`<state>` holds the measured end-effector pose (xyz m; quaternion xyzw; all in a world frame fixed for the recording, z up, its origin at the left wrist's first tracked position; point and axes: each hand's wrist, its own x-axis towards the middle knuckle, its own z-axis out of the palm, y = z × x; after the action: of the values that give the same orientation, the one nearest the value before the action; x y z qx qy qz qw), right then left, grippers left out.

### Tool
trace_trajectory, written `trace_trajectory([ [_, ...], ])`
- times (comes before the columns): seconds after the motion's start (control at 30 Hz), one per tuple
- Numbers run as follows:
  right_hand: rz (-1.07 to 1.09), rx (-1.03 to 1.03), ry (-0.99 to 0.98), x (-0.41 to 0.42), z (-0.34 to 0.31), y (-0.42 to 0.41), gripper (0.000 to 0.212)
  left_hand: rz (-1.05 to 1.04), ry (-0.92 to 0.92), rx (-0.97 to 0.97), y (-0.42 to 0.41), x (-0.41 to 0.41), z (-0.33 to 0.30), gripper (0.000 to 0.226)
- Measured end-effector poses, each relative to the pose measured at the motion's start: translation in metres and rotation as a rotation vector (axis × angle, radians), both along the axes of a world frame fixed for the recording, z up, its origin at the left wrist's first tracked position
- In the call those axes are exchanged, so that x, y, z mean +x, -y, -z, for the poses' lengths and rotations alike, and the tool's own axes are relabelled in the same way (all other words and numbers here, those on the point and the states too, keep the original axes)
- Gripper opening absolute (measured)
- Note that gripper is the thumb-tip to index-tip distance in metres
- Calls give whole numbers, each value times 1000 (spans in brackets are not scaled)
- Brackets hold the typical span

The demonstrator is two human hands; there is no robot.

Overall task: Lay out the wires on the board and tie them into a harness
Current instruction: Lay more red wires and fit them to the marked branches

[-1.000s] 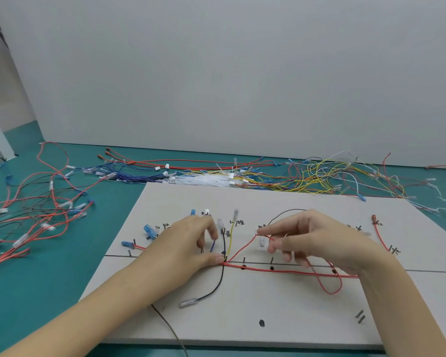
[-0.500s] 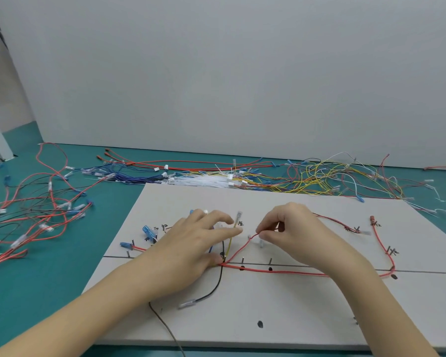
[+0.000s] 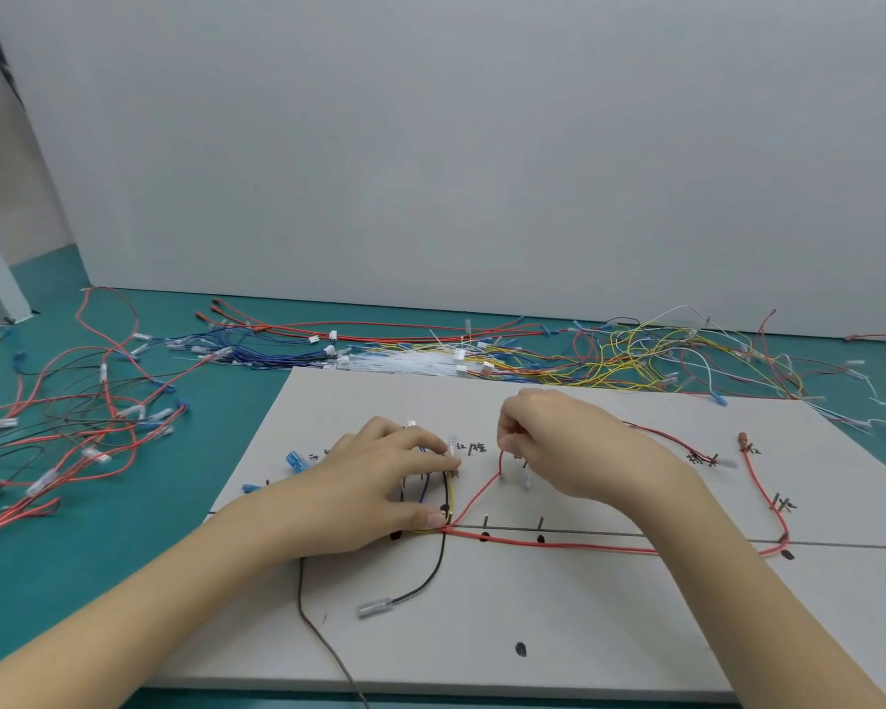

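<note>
A pale grey layout board (image 3: 558,621) with pegs and hand-written marks lies in front of me. A red wire (image 3: 584,546) runs along its drawn line, from the junction under my left thumb to a peg at the right, then up to a red terminal (image 3: 743,439). My left hand (image 3: 379,488) lies flat on the board, thumb and fingers pressing a yellow wire (image 3: 451,496) and others at the junction. My right hand (image 3: 558,442) pinches the red wire's upper end above two pegs. A black wire (image 3: 430,570) with a clear terminal trails toward me.
Loose wires lie on the teal table: a red and black tangle (image 3: 73,427) at the left, blue and red bundles (image 3: 277,345) behind the board, a yellow tangle (image 3: 661,360) at the back right. A white bunch of cable ties (image 3: 410,363) touches the board's far edge. A grey wall stands behind.
My right hand has moved up and left, drawing the red wire taut along the line and round the right peg. My left hand's fingers have stretched forward over the junction.
</note>
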<state>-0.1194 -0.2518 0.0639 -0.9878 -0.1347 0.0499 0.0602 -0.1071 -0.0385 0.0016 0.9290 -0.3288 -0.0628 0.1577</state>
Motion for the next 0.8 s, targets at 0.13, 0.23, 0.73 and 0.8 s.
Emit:
trace_trajectory([
  [0.13, -14, 12, -10, 8, -1, -6, 15, 20, 32, 32, 0, -2, 0, 54],
  [0.23, -25, 28, -10, 12, 0, -9, 14, 40, 89, 121, 1, -3, 2, 51],
  [0.73, 7, 127, -34, 10, 5, -1, 14, 25, 46, 167, -1, 0, -4, 56],
  [0.8, 8, 135, -26, 10, 5, -2, 15, 29, 24, 155, 0, 0, -2, 55],
])
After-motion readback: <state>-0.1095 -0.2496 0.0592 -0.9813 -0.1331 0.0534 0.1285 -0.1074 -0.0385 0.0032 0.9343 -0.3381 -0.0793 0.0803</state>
